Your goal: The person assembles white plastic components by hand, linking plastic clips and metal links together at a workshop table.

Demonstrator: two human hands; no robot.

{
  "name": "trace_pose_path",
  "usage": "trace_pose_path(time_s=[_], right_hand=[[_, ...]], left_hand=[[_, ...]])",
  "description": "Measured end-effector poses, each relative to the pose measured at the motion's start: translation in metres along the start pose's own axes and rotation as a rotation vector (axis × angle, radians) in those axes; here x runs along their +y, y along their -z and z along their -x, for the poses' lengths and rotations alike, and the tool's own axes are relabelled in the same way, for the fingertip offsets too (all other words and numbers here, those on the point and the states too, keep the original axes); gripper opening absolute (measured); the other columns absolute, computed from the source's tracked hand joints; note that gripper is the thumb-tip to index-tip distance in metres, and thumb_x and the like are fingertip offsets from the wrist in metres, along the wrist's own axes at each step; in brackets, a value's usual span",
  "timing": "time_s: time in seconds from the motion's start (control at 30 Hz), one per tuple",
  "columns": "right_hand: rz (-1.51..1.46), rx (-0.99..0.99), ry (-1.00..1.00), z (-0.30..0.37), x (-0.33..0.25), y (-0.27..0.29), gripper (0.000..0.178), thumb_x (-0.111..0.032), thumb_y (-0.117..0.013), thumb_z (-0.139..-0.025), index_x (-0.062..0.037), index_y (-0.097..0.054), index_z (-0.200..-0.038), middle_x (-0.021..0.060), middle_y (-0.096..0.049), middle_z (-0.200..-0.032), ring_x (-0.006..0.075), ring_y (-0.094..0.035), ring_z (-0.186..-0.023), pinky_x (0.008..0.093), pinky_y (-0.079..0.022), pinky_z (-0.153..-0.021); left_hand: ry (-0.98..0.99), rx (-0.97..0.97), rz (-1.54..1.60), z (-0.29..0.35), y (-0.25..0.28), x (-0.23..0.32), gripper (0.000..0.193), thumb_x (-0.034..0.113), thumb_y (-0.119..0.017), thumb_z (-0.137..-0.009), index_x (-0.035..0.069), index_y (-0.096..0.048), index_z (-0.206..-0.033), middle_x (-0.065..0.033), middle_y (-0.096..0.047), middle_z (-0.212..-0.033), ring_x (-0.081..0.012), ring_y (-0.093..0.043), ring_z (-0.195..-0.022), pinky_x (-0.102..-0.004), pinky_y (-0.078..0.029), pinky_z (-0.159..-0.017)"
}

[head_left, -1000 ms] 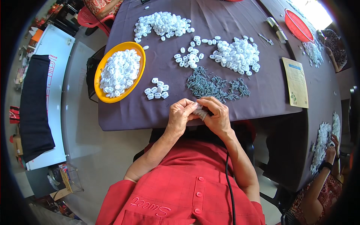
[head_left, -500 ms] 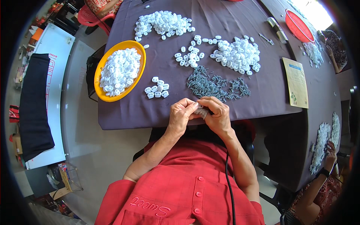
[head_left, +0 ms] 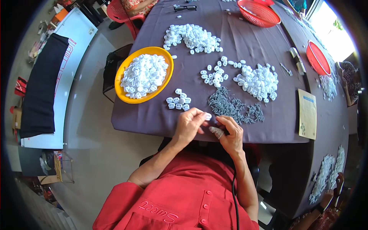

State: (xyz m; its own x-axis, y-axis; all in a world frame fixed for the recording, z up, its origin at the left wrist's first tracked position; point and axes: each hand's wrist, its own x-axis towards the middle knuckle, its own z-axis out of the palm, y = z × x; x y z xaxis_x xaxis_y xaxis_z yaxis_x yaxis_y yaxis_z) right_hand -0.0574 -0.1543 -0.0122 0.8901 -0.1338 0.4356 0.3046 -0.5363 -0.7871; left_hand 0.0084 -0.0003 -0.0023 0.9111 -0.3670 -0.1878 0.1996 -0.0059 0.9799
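Observation:
Between the thumb and index finger of my left hand [head_left: 187,128] is a small white plastic piece [head_left: 208,116], held above the table's near edge. Beside it, my right hand [head_left: 232,136] has its thumb and index finger apart, with nothing visible between them. Beige wrapping [head_left: 216,132] covers the right thumb. Just beyond my hands lies a heap of small dark-grey screw-like pieces [head_left: 223,102]. Several white pieces [head_left: 178,100] with dark slots sit in a small cluster beyond my left hand. A larger pile of white oval pieces [head_left: 257,81] spreads behind the grey heap.
At the left table edge stands a yellow bowl [head_left: 119,91] full of white pieces. Farther back are another white pile [head_left: 195,37], eyeglasses [head_left: 185,7] and a red basket [head_left: 259,17]. A brown envelope [head_left: 307,115] lies at right. Other people's hands [head_left: 332,191] work at lower right.
My hands have drawn apart; the white piece now shows in my left fingers. The right thumb and index finger have separated. The view has shifted, showing more of the table's far side.

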Motion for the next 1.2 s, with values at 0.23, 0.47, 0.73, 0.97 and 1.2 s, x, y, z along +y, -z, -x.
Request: trace_pose_path(time_s=[0.23, 0.47, 0.73, 0.97, 1.2], right_hand=[[0.009, -0.004, -0.033, 0.001, -0.002, -0.003, 0.026, 0.000, -0.070, -0.071, -0.0009, -0.061, -0.096, 0.0092, -0.062, -0.089, 0.0175, -0.062, -0.071, 0.0265, -0.050, -0.062], [0.009, 0.001, -0.049, 0.002, -0.002, 0.002, 0.023, 0.001, -0.068, -0.072, -0.0003, -0.062, -0.095, 0.0098, -0.062, -0.089, 0.0182, -0.063, -0.073, 0.0259, -0.050, -0.066], [-0.010, 0.030, -0.059, 0.000, -0.002, 0.030, 0.013, 0.000, -0.065, -0.076, 0.0003, -0.064, -0.089, 0.0112, -0.064, -0.085, 0.0200, -0.062, -0.075, 0.0274, -0.048, -0.067], [0.051, 0.319, -0.140, -0.005, 0.038, 0.070, 0.010, 0.004, -0.060, -0.079, 0.0017, -0.062, -0.088, 0.0059, -0.061, -0.080, 0.0101, -0.055, -0.072, 0.0220, -0.043, -0.065], [-0.004, 0.395, -0.171, 0.001, 0.047, 0.066, 0.011, 0.004, -0.064, -0.077, 0.0013, -0.062, -0.087, 0.0082, -0.061, -0.078, 0.0134, -0.057, -0.068, 0.0231, -0.044, -0.062]], left_hand=[[-0.492, 0.235, -0.794, -0.013, 0.053, 0.001, 0.014, 0.012, -0.061, -0.082, 0.000, -0.058, -0.075, -0.0114, -0.059, -0.063, -0.0214, -0.058, -0.054, -0.0342, -0.043, -0.049], [-0.492, 0.314, -0.997, -0.023, 0.051, 0.010, 0.014, 0.015, -0.065, -0.077, 0.004, -0.056, -0.074, -0.0119, -0.059, -0.073, -0.0333, -0.059, -0.066, -0.0412, -0.047, -0.057], [-0.734, 0.202, -1.128, -0.036, 0.047, 0.006, 0.017, 0.010, -0.070, -0.068, 0.006, -0.061, -0.081, -0.0076, -0.052, -0.081, -0.0244, -0.054, -0.079, -0.0353, -0.046, -0.066], [-0.762, 0.072, -0.878, -0.068, 0.005, 0.019, 0.005, 0.007, -0.067, -0.071, 0.007, -0.064, -0.075, -0.0057, -0.057, -0.074, -0.0238, -0.058, -0.074, -0.0354, -0.047, -0.065], [-0.789, 0.014, -0.972, -0.108, -0.049, 0.014, 0.005, 0.009, -0.067, -0.071, 0.007, -0.065, -0.075, -0.0062, -0.057, -0.075, -0.0234, -0.059, -0.077, -0.0349, -0.049, -0.066]])
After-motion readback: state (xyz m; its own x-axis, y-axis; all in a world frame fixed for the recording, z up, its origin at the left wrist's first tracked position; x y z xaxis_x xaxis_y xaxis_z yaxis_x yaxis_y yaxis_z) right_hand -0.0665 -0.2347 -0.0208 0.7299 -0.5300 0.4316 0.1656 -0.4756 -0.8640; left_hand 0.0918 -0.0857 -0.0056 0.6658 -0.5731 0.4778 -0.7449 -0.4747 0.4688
